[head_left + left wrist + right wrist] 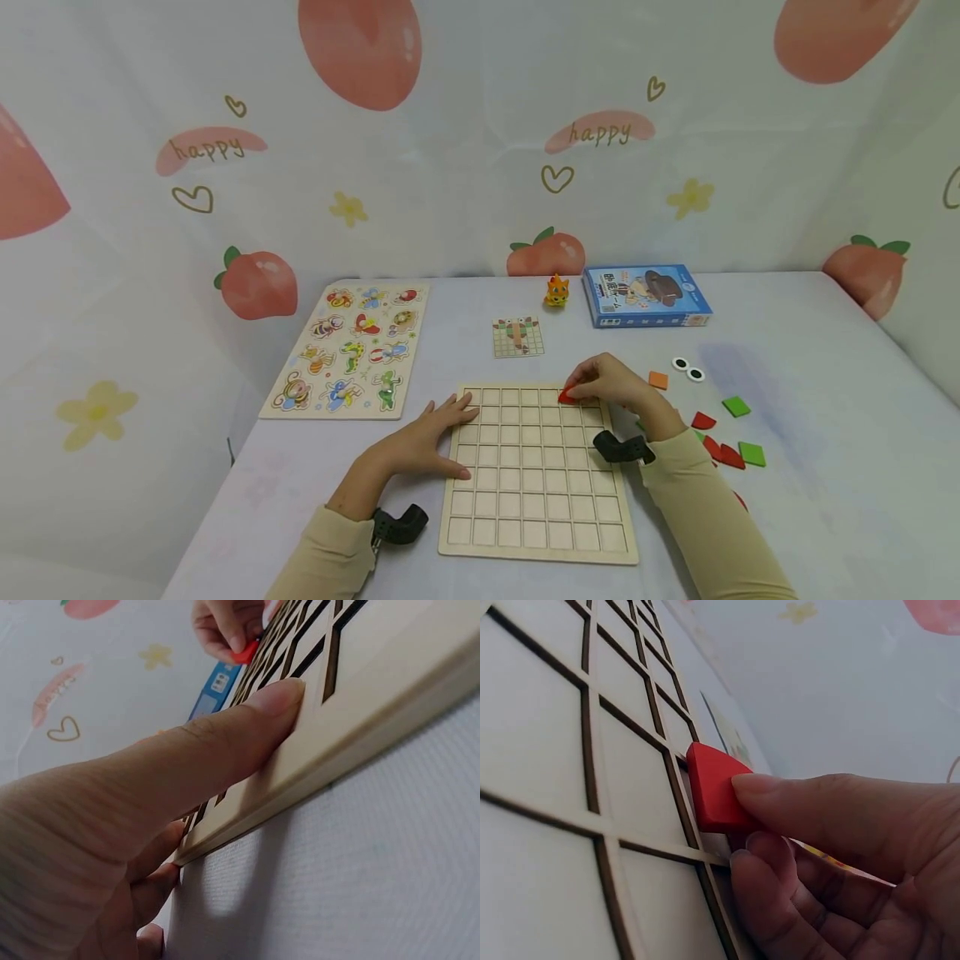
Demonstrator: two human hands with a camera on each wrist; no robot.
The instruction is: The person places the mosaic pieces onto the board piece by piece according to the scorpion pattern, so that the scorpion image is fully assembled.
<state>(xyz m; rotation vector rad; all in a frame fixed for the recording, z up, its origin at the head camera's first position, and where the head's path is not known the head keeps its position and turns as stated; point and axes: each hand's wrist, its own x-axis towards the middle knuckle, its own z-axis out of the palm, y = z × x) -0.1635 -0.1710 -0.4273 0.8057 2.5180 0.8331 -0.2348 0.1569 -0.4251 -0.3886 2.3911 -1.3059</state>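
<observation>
A wooden grid board [531, 479] lies on the table in front of me. My left hand [420, 444] rests at its left edge with fingers spread; the left wrist view shows the thumb [247, 724] lying on the frame. At the board's far right part, my right hand [617, 387] pinches a red quarter-round piece [718, 787] between thumb and fingers. That piece stands tilted over a cell in the top row, seen close in the right wrist view. Whether its lower edge touches the cell's floor I cannot tell.
Right of the board lie loose red pieces [731, 456], green squares [737, 407], an orange square [657, 380] and two eye pieces [696, 375]. Behind are a pattern card [517, 337], an orange figurine [556, 292] and a blue box [648, 296]. An animal puzzle [345, 350] lies left.
</observation>
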